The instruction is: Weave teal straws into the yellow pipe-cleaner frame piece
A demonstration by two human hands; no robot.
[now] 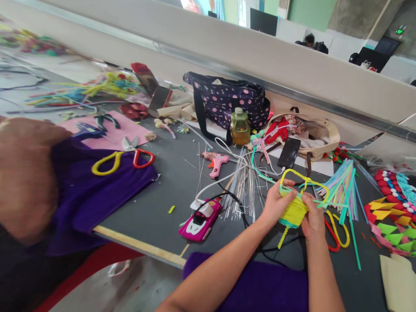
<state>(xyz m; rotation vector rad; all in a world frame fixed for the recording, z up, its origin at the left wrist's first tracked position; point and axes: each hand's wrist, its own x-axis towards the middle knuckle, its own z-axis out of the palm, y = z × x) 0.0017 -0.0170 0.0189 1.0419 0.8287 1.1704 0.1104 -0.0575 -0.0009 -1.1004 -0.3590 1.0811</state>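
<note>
In the head view, both hands hold a small yellow pipe-cleaner piece [294,211] with mint-green edges. A yellow loop stands up at its top and a yellow stem sticks out below. My left hand [277,203] is closed on its left side, with the thumb at the upper edge. My right hand [313,217] pinches its right side. Mint-green pipe cleaners stretch out past my right hand. Beside that hand lie scissors [345,234] with red and yellow handles. Behind it is a bundle of pastel pipe cleaners [345,186].
Left of my hands are thin wires [242,195], a pink glue gun [218,164] and a magenta car-shaped power strip [199,221] with cables. Behind stand a jar [239,125], a phone [289,153] and a dotted bag [224,102]. Another person's arm [26,173] is at left.
</note>
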